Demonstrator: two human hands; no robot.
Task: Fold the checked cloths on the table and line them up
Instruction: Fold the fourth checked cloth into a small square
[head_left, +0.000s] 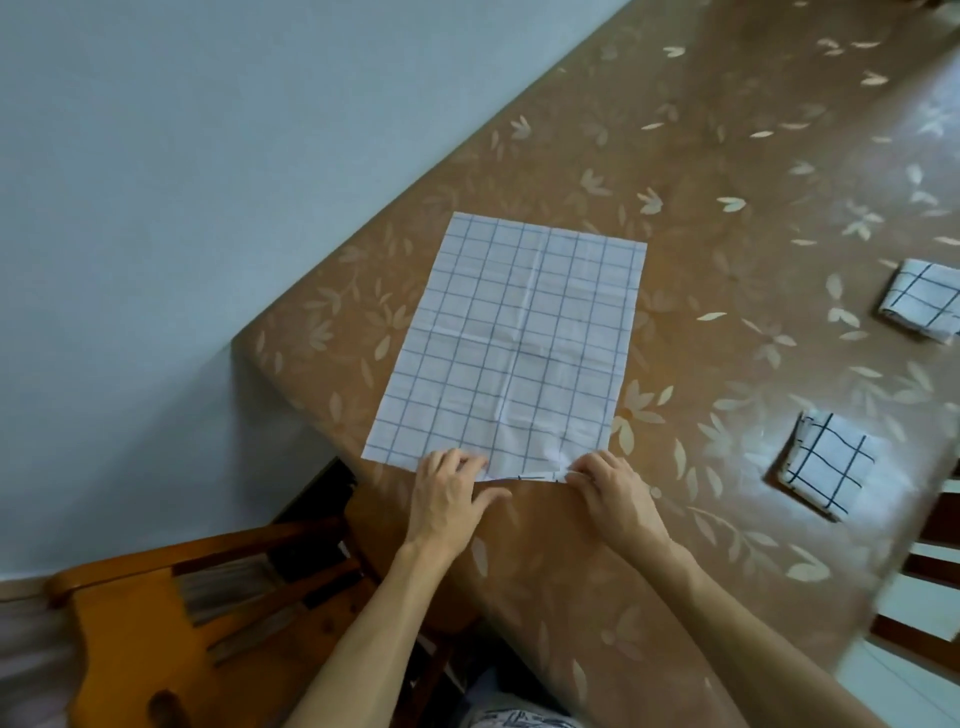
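Here the flat cloth (511, 343) runs lengthwise away; both hands (451, 493) (613, 491) pinch its near edge.

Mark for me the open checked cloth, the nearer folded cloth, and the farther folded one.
open checked cloth (511, 343), head view, centre of its flat face.
nearer folded cloth (826, 465), head view, middle of its top layer.
farther folded cloth (922, 301), head view, middle of its top layer.
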